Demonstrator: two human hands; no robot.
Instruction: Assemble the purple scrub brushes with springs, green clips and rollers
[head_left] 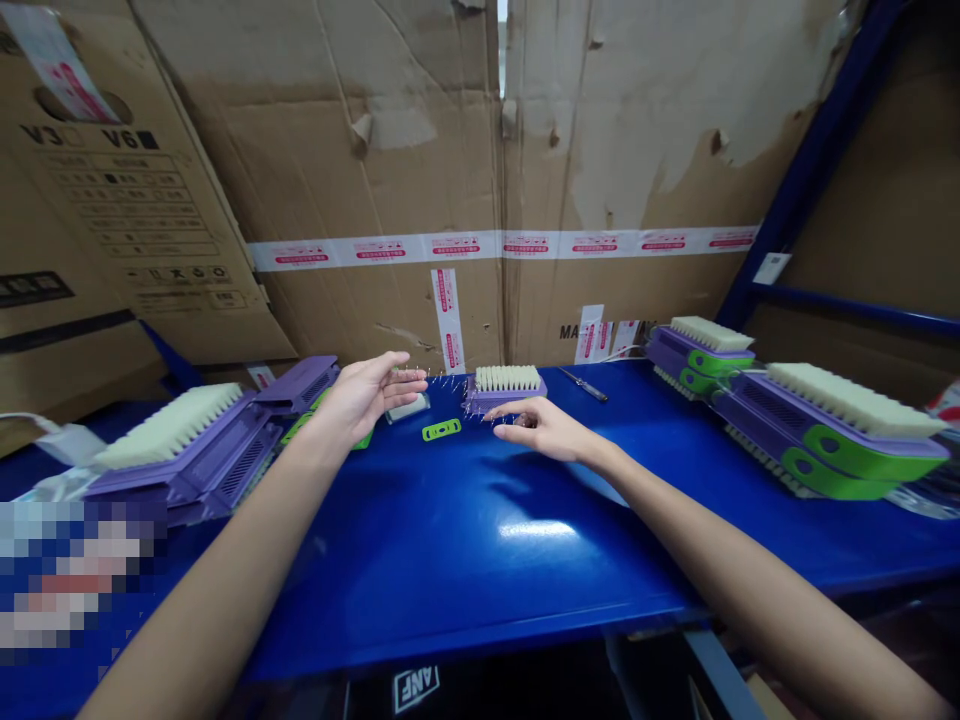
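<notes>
My left hand (365, 393) reaches forward over the blue table (480, 540), fingers stretched out, holding nothing, just left of a small pale block (409, 407). My right hand (541, 426) hovers palm down with fingers loosely spread, right in front of a purple brush with white bristles (507, 385). A small green flat piece (442, 430) lies on the table between the two hands.
Purple brushes with white bristles lie stacked at the left (187, 440) and, with green parts, at the right (832, 425) and back right (701, 352). A thin tool (585, 384) lies behind the right hand. Cardboard boxes (420, 150) wall off the back.
</notes>
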